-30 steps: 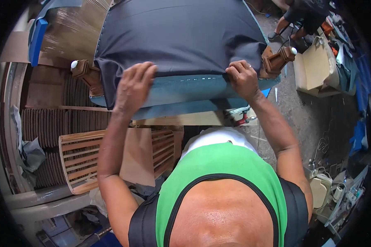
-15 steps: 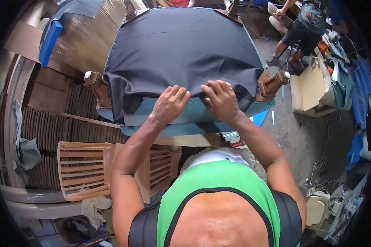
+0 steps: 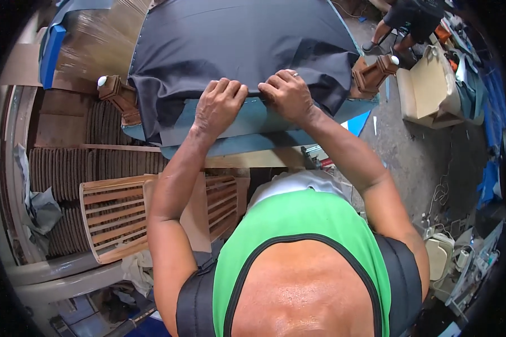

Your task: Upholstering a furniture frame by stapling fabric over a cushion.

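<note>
A dark fabric sheet lies over the underside of an upturned upholstered seat. Its near edge is folded and bunched, above the seat's blue-grey covered rim. My left hand has its fingers curled over that folded edge, left of the middle. Close beside it, my right hand pinches the same edge, a ring on one finger. Both fingertips are partly hidden by the knuckles and cloth. Carved wooden legs stick out at the near corners, one on the left and one on the right.
Slatted wooden frames stand at the lower left, by stacked brown ridged pieces. A blue foam strip is at the upper left. To the right are a beige seat and another person. Cables lie on the floor.
The whole view has shifted, so the seat sits higher in the picture. My right hand's fingers, lifted and spread before, have come down and closed on the fabric edge. Both hands remain side by side.
</note>
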The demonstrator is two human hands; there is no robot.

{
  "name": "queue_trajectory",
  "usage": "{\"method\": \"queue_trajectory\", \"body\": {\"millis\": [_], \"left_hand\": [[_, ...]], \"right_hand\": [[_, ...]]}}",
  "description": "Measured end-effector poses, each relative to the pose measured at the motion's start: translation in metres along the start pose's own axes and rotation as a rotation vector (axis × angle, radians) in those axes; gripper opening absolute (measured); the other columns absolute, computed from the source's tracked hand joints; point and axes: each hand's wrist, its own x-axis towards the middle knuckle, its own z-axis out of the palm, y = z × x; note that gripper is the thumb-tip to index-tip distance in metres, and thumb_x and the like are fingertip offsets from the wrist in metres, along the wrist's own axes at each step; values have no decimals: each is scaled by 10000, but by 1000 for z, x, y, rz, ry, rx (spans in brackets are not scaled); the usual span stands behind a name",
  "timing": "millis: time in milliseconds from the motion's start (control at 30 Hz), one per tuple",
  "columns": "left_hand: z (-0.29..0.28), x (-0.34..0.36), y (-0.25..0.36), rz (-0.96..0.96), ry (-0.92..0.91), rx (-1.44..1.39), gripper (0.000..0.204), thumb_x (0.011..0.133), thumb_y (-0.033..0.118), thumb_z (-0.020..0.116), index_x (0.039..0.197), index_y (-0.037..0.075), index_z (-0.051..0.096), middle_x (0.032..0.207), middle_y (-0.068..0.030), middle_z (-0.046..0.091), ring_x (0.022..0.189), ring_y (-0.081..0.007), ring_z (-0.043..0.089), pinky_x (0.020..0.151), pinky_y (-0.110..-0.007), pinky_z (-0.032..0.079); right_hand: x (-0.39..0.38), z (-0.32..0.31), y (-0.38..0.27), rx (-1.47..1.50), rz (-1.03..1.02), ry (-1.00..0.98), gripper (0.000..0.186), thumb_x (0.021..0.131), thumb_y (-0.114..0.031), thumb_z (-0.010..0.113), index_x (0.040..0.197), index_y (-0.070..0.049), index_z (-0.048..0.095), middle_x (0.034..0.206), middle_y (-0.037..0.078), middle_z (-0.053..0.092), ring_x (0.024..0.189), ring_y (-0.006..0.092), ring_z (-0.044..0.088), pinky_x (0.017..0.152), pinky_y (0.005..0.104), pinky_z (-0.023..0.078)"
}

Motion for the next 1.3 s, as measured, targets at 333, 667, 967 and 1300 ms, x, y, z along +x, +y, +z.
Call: {"method": "queue_trajectory", "body": {"millis": [333, 667, 967, 1300], "left_hand": [[4, -4, 3, 92, 45, 54, 215, 792, 123, 645, 985, 27, 657, 886, -47, 595, 889, -196, 598, 821, -331, 499], [-7, 3, 10, 4, -35, 12, 271, 790, 87, 661, 1059, 51, 668, 999, -46, 636, 968, -218, 601, 877, -364, 507], [-13, 3, 15, -23, 50, -4, 279, 849, 150, 634, 1107, 47, 663, 1067, -45, 636, 1047, -210, 595, 927, -355, 488], [0, -4, 16, -44, -29, -78, 288, 818, 72, 667, 1106, 54, 666, 1066, -73, 643, 1012, -250, 619, 917, -382, 511]], "right_hand": [[-4, -6, -14, -80, 63, -28, 336, 845, -215, 676, 1170, -131, 672, 1060, 24, 642, 1020, 223, 604, 897, 432, 499], [-5, -5, -9, -87, 9, -117, 214, 815, -170, 678, 1018, -105, 699, 969, 51, 642, 981, 241, 596, 862, 407, 505], [-7, -4, -9, -59, 5, -98, 205, 831, -178, 677, 1023, -109, 694, 931, 55, 628, 942, 242, 599, 829, 401, 509], [-3, -3, -16, -12, 10, -2, 217, 867, -216, 660, 1053, -106, 684, 966, 43, 628, 964, 243, 594, 820, 410, 510]]}}
